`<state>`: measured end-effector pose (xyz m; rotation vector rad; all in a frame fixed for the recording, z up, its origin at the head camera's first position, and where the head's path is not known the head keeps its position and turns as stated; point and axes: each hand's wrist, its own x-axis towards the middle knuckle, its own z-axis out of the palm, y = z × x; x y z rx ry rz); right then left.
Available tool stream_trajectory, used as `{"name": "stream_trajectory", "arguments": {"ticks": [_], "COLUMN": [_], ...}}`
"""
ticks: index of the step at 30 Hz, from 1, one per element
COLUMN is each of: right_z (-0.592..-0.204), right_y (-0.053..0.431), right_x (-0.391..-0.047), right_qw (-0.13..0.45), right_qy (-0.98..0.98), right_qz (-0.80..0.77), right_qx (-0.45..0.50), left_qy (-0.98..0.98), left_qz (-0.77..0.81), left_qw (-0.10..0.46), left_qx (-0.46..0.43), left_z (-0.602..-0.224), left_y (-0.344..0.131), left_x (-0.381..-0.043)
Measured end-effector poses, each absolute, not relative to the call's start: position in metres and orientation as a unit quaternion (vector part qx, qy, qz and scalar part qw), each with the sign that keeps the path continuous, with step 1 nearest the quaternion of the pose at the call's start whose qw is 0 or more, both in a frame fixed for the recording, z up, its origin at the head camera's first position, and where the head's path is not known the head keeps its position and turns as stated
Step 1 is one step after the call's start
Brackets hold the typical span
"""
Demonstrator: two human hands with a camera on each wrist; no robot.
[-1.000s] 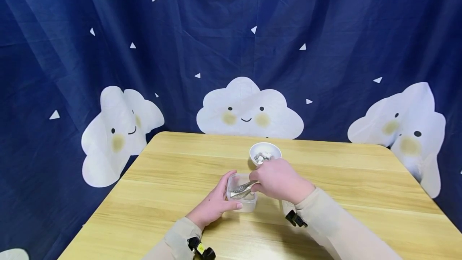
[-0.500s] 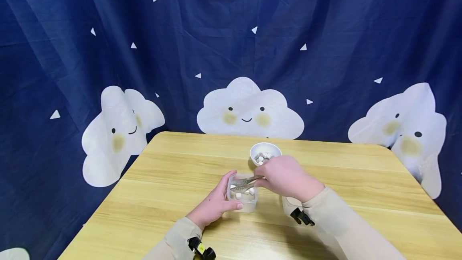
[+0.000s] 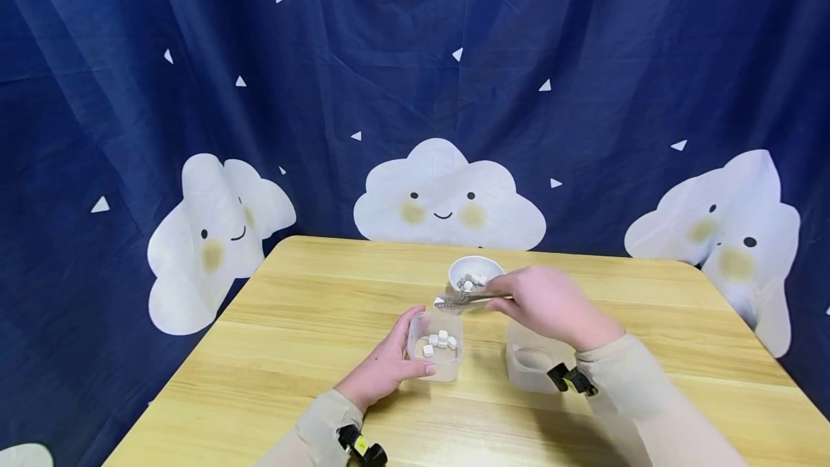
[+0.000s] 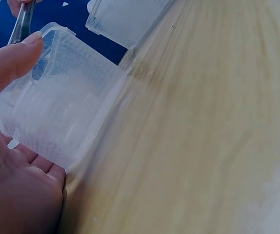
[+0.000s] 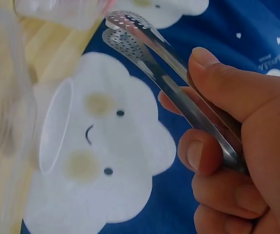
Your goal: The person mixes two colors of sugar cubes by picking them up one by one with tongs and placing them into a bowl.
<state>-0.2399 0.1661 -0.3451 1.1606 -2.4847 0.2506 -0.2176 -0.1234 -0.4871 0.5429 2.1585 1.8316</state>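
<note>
My left hand (image 3: 384, 365) holds a clear plastic container (image 3: 436, 373), thumb on its near side and fingers round its left side. Several small white cubes (image 3: 443, 339) lie inside it. My right hand (image 3: 551, 305) pinches metal tongs (image 3: 463, 299) with perforated tips; in the right wrist view thumb and fingers press the arms of the tongs (image 5: 179, 100) close together. The tips hover above the container's far edge, in front of the white bowl (image 3: 476, 267). A small white piece shows at the tips, apparently a cube.
The white bowl holds white and greyish pieces. A second clear plastic container (image 3: 528, 378) stands on the wooden table (image 3: 324, 287) below my right wrist, partly covered by it. A blue curtain (image 3: 311, 92) with clouds hangs behind the table.
My right hand has lifted the tongs out of the held container and moved right and away, uncovering the cubes inside and the second container. My left hand has stayed in place.
</note>
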Motion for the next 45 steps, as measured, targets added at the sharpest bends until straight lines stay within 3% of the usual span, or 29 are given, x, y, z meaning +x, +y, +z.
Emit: {"name": "stream_trajectory", "arguments": {"ticks": [14, 27, 33, 45], "right_z": [-0.351, -0.361, -0.361, -0.357], "right_y": [0.200, 0.211, 0.211, 0.194], "right_x": [-0.252, -0.260, -0.258, -0.247], "right_qw": [0.214, 0.194, 0.167, 0.188], "right_qy": [-0.917, -0.947, -0.947, -0.910], "right_qz": [0.081, 0.065, 0.090, 0.084], "right_qx": [0.328, 0.246, 0.259, 0.358], "left_qy": [0.744, 0.739, 0.736, 0.737], "left_qz": [0.630, 0.635, 0.637, 0.639], "left_qw": [0.131, 0.134, 0.133, 0.136], "left_qx": [0.179, 0.182, 0.184, 0.176], "left_z": [-0.488, -0.490, -0.490, -0.488], "left_y": [-0.123, -0.124, -0.123, -0.123], "left_x": [-0.217, -0.219, -0.220, -0.217]}}
